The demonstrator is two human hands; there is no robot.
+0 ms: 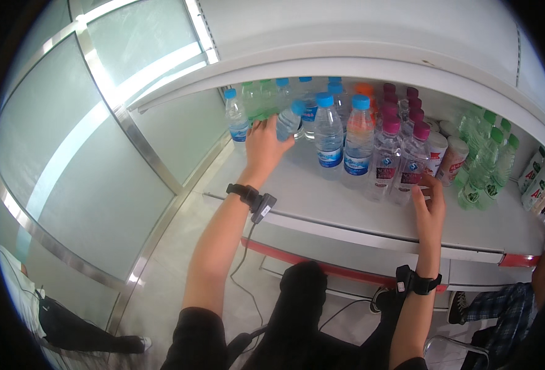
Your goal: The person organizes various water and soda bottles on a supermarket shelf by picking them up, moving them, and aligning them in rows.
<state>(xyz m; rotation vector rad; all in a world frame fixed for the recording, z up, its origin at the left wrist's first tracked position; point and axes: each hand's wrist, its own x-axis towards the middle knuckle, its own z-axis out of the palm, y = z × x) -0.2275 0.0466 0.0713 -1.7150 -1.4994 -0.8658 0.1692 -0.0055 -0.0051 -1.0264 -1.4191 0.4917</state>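
Note:
My left hand (267, 143) is around a tilted clear plastic water bottle with a blue cap (288, 122), above the shelf's left part. Another blue-capped bottle (237, 118) stands to its left, and green-tinted bottles (256, 99) stand behind. My right hand (430, 199) is at the lower side of a magenta-capped soda water bottle (410, 169), fingers curved; whether it grips the bottle is unclear. Between my hands, two blue-capped water bottles (329, 134) (359, 138) and another magenta-capped bottle (385, 159) stand upright in the front row.
The white shelf (300, 194) has an upper shelf edge (346, 64) overhanging the bottles. Cans (453, 159) and green-capped bottles (482, 171) stand to the right. Frosted glass panels (50, 120) are at left. People are partly visible at lower left (78, 328) and lower right (499, 310).

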